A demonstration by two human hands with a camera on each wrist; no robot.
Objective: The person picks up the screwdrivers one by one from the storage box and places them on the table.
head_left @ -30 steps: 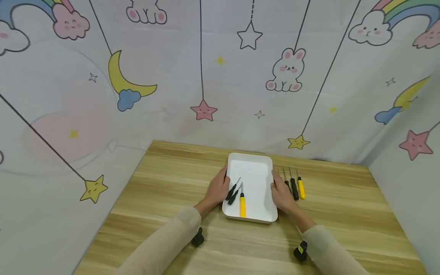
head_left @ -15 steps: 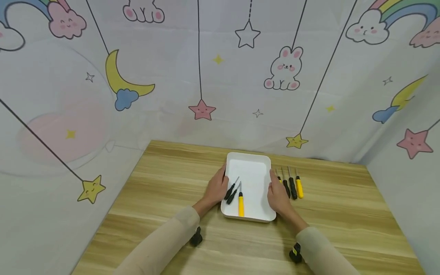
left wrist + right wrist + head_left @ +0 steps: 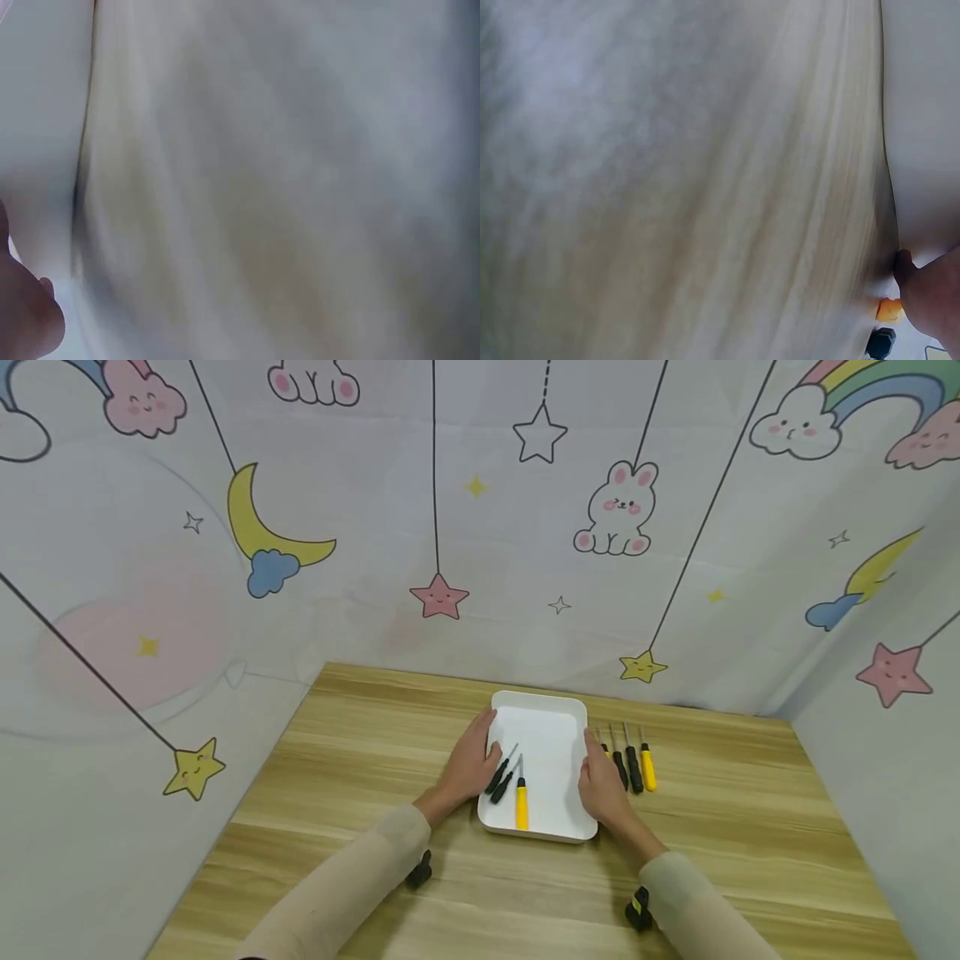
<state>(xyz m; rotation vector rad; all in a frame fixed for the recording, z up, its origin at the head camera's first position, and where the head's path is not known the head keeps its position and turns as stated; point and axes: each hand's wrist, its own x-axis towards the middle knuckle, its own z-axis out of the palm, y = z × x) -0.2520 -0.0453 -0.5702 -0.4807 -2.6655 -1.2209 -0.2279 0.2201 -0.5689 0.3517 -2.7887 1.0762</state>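
A white rectangular tray (image 3: 551,785) rests on the wooden table, held from both long sides. On its left rim lies my left hand (image 3: 467,764), fingers along the outer wall and thumb at the edge. My right hand (image 3: 603,785) holds the opposite rim the same way. Inside the tray, toward the left, are two small black screwdrivers (image 3: 503,787) and a yellow-handled screwdriver (image 3: 522,806). The left wrist view catches part of the left hand (image 3: 30,319) by the tray wall (image 3: 41,135); the right wrist view has part of the right hand (image 3: 934,296).
Several more screwdrivers lie in a row right of the tray, including a black one (image 3: 633,772) and a yellow one (image 3: 648,768). Behind the wooden table (image 3: 360,727) hangs a white cartoon-printed backdrop (image 3: 360,610). Another printed sheet (image 3: 862,760) borders the right side.
The left fingers have slid a little farther along the tray's rim. The right hand has shifted slightly left, uncovering a yellow handle beside it. The tray stays put; the head view drifts slightly.
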